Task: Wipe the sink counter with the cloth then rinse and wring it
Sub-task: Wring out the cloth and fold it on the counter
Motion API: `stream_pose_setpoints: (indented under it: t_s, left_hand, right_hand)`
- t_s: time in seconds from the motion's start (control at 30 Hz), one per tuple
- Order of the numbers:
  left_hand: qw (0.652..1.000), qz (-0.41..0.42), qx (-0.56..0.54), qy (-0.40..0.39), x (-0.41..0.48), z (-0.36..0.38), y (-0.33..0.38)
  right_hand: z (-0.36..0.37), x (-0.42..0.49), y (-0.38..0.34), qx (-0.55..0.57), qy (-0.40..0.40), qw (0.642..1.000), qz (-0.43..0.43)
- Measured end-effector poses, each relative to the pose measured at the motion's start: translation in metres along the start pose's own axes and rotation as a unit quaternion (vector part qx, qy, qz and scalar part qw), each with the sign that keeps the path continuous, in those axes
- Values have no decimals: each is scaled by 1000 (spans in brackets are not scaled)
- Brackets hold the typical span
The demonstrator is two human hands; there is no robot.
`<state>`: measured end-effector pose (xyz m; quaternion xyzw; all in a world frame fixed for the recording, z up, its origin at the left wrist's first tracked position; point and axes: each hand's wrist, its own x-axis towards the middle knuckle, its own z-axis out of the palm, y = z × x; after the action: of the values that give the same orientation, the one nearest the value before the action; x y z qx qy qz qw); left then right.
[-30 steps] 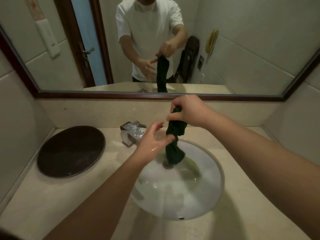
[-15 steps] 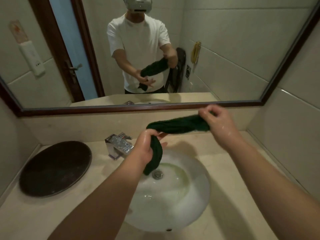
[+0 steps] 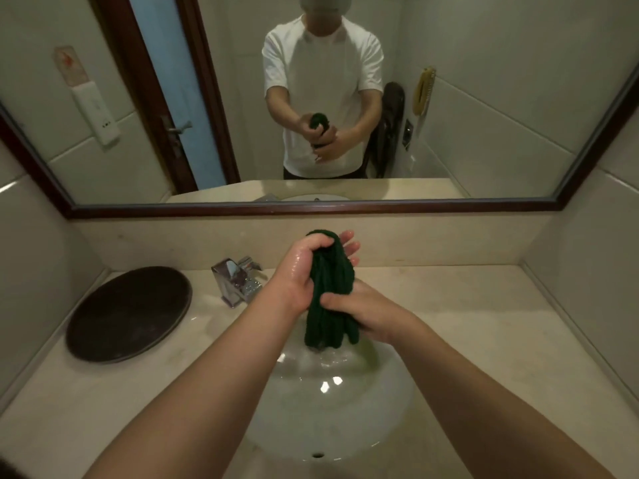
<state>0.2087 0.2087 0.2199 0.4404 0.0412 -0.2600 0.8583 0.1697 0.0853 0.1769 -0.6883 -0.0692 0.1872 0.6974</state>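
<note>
A dark green cloth (image 3: 328,295) is bunched into a thick upright roll above the white sink basin (image 3: 332,426). My left hand (image 3: 297,271) grips its upper part, wet and shiny, fingers wrapped round the top. My right hand (image 3: 366,312) grips the lower part, thumb across the front. The cloth's bottom end hangs just over the basin's far rim. The beige stone counter (image 3: 484,340) surrounds the basin.
A chrome tap (image 3: 238,278) stands left of the hands at the basin's back. A round dark tray (image 3: 129,314) lies on the counter's left side. A framed mirror (image 3: 311,209) fills the wall behind, showing a person in a white shirt.
The cloth was stretched sideways between my two hands; now both hands have come together and hold it folded into one upright bundle over the basin.
</note>
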Motion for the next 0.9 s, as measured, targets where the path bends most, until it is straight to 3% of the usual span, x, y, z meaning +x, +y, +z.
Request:
stream_pose_setpoints:
  t_s: [0.23,0.37,0.47,0.6,0.7,0.8,0.9]
  left_hand:
    - [976,121,133,120,-3,-9,1]
    - [931,183,271,162,-10,-45,-3]
    - [886,178,413,115,-15,-67,-14]
    - [848,91,521,-7,-24,-64,-25]
    - [857,96,506,-16,-19,-54,-20]
    - [904,93,416,-31,-12,-54,-12]
    - [927,103,358,-43,-10,-55,-12]
  right_hand:
    - [-5,-1,15,-25,-46,995,83]
    - [-18,9,14,-98,76,989,77]
    - [-13,17,13,-57,164,985,21]
    - [0,30,10,12,211,977,-38]
    - [7,34,6,14,158,986,-46]
    - [13,35,1,-5,112,991,-76]
    - [17,41,-2,6,82,994,-73]
